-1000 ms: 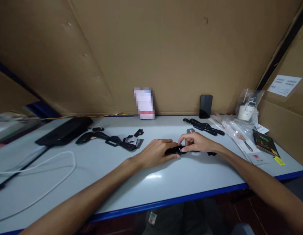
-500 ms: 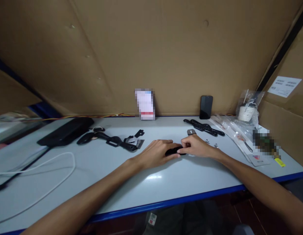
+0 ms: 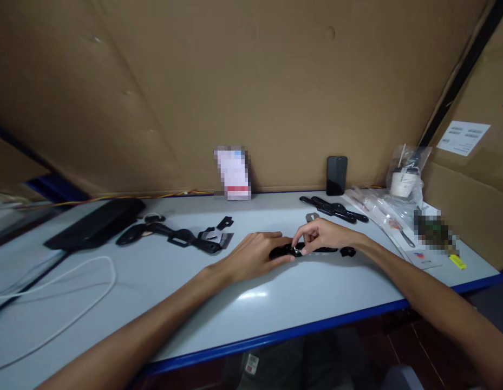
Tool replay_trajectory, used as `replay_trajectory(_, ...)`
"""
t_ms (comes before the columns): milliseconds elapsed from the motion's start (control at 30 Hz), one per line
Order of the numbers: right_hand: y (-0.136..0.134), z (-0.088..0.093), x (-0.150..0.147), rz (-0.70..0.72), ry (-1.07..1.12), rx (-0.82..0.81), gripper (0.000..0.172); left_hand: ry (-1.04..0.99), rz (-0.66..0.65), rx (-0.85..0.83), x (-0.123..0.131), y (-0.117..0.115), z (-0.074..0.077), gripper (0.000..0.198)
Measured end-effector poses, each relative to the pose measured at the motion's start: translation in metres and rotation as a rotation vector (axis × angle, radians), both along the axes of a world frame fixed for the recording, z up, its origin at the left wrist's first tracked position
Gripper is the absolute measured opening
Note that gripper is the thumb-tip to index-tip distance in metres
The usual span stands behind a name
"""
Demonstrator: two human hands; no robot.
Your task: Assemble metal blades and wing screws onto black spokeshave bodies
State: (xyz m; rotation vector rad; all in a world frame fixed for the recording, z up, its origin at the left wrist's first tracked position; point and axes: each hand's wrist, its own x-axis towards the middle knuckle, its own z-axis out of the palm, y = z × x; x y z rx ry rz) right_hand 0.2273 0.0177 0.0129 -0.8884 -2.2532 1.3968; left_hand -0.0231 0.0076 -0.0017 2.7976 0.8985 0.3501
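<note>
My left hand [image 3: 257, 252] is closed around the left end of a black spokeshave body [image 3: 326, 249] lying on the table. At its middle, my right hand [image 3: 320, 235] pinches a small shiny metal screw [image 3: 295, 250] between thumb and fingertips; the fingers partly hide it. Just right of the body lies a small black cap piece [image 3: 348, 252]. Behind my right hand, a flat grey slotted blade [image 3: 312, 217] shows its upper part. Another black spokeshave [image 3: 182, 235] rests to the left, with a black cap piece [image 3: 225, 222] and a blade [image 3: 213, 235] near its right end.
More black spokeshave bodies [image 3: 334, 209] lie at the back right, before an upright phone [image 3: 337, 176]. Plastic packets [image 3: 391, 225] and a bagged white cup [image 3: 403, 183] stand at the right. A black case [image 3: 97, 223] and white cable [image 3: 113, 271] occupy the left. Cardboard [image 3: 174, 108] walls the back.
My right hand has shifted and now pinches a shiny screw at the body's middle. The body's right part and a cap piece beside it have come into sight. The view has turned slightly.
</note>
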Motion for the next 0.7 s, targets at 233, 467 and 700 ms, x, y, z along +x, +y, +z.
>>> replay_trajectory(233,-0.015,-0.002,-0.016,-0.206,-0.052,0.094,0.018,0.042,0.008,0.012,0.0,0.0,0.002,0.045)
replay_trajectory(467,-0.023,0.007,-0.019,-0.204,-0.13,0.176,0.019,0.002,0.001,-0.006,0.0,0.002,-0.001,0.046)
replay_trajectory(700,-0.014,0.018,0.008,-0.113,-0.258,0.285,0.025,-0.04,-0.003,-0.029,0.0,0.0,-0.001,0.049)
